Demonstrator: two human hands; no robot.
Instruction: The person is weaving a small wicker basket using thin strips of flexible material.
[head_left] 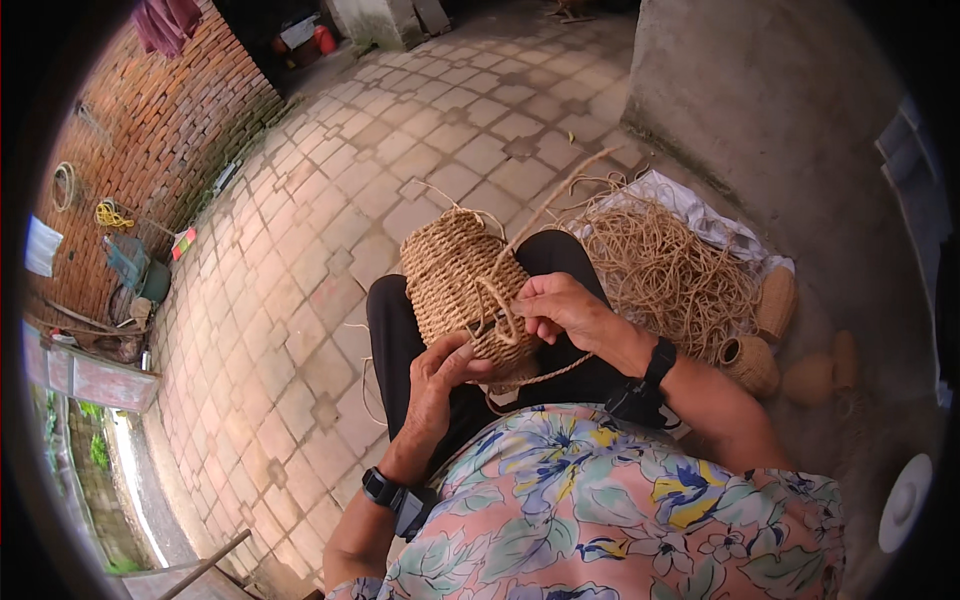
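Note:
A half-round woven rope basket lies tilted across my lap, between my knees. My left hand grips its near edge, thumb on the weave and fingers curled beneath. Just to the right, my right hand pinches a loop of straw-coloured rope at the basket's side. From that loop a loose rope end sticks up toward the far right. Another strand runs along the near edge, past my right wrist. A small dark gap shows in the weave between my hands. The underside of the basket is hidden.
On my right, a large heap of loose rope rests on a white sack. Beside it lie small woven pieces. A grey wall rises at right, a brick wall at left. Paving tiles cover the ground.

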